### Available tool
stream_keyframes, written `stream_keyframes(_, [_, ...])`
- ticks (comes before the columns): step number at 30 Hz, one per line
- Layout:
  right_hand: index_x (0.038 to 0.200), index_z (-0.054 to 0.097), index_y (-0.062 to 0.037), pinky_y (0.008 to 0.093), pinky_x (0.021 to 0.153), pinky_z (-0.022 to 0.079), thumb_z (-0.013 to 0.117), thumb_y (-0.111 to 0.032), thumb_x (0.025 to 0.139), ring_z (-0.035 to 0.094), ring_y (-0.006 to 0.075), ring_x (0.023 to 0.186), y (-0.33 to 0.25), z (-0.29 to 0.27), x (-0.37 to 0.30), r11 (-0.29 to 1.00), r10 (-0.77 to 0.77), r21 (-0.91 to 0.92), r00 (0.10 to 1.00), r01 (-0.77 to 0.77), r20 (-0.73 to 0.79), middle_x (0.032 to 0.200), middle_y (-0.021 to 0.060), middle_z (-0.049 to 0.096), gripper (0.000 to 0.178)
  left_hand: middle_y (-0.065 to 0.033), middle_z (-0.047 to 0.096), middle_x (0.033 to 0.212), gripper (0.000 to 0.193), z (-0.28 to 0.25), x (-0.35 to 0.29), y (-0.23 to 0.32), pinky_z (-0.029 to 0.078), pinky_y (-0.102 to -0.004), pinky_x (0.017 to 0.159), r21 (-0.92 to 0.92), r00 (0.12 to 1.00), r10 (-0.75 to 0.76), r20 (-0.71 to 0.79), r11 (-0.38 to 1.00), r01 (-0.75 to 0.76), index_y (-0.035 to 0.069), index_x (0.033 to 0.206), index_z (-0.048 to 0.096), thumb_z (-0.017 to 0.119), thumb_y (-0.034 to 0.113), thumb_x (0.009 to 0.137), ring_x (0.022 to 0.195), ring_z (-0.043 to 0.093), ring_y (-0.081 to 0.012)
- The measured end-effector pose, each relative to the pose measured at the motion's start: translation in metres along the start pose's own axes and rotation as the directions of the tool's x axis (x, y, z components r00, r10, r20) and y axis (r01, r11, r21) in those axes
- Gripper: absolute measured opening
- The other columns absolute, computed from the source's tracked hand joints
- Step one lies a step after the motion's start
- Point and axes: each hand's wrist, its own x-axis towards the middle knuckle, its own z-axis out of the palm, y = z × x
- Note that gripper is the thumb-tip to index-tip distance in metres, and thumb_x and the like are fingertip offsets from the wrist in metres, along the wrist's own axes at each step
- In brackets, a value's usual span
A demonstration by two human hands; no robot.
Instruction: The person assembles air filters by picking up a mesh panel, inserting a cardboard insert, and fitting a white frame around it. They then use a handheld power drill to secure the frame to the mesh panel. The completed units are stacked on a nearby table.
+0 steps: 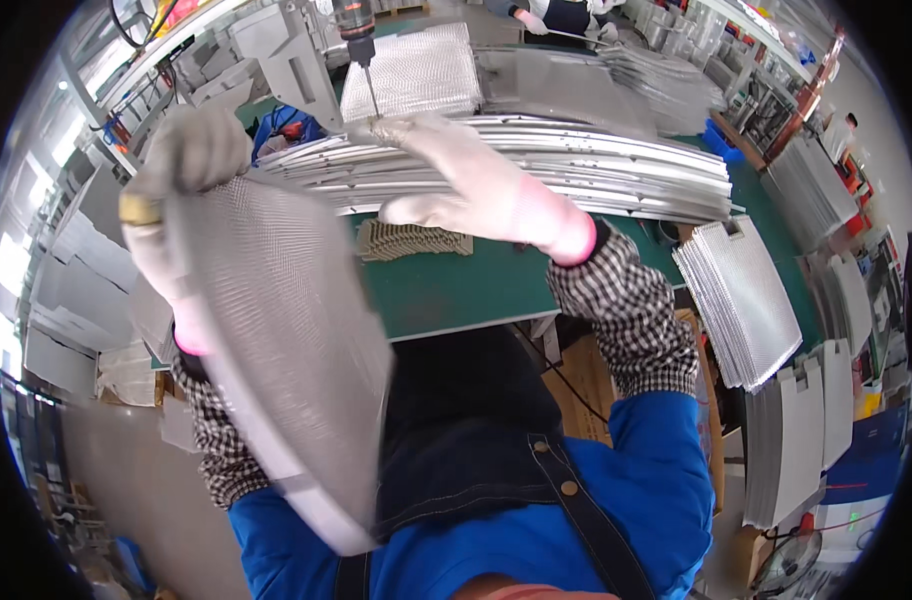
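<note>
My left hand (191, 170), in a white glove, is closed on the upper edge of a silvery mesh panel (296, 320). The panel hangs tilted in front of my left arm, partly blurred, and its pale framed edge runs down toward my chest. My right hand (456, 180), gloved too, reaches over the bench with fingers stretched out and thumb apart, holding nothing that I can see. Its fingertips are close to the bit of a hanging electric screwdriver (356, 30); whether they touch it I cannot tell. Below this hand lies a tan ribbed piece (416, 242).
Long metal strips (616, 175) lie across the green bench (476, 290). Behind them are stacked mesh panels (416, 75). More panels (741, 300) stand at the right edge, above grey panels (791, 450). A blue bin (286, 130) sits back left. Another person's gloved hand (531, 22) shows beyond.
</note>
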Motion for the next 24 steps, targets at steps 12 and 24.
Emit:
stream_keyframes(12, [0.11, 0.065, -0.007, 0.0396, 0.079, 0.056, 0.078, -0.038, 0.081, 0.07, 0.0321, 0.092, -0.01, 0.003, -0.059, 0.811, 0.584, -0.26, 0.719, -0.524, 0.376, 0.102, 0.0119, 0.07, 0.045, -0.0055, 0.071, 0.097, 0.054, -0.044, -0.111, -0.058, 0.048, -0.0277, 0.086, 0.438, 0.815, -0.297, -0.497, 0.725, 0.531, -0.003, 0.116, 0.068, 0.051, 0.046, 0.105, 0.09, 0.063, -0.0129])
stream_keyframes(24, [0.097, 0.065, -0.0089, 0.0375, 0.071, 0.056, 0.077, -0.022, 0.08, 0.068, 0.0266, 0.078, -0.01, -0.016, -0.031, 0.923, 0.336, -0.308, 0.871, -0.23, 0.359, 0.084, 0.0077, 0.066, 0.024, -0.0127, 0.07, 0.113, 0.059, -0.049, -0.112, -0.04, 0.047, -0.0295, 0.096, 0.522, 0.881, -0.333, -0.337, 0.712, 0.469, -0.005, 0.128, 0.063, 0.057, 0.048, 0.101, 0.104, 0.064, -0.0186])
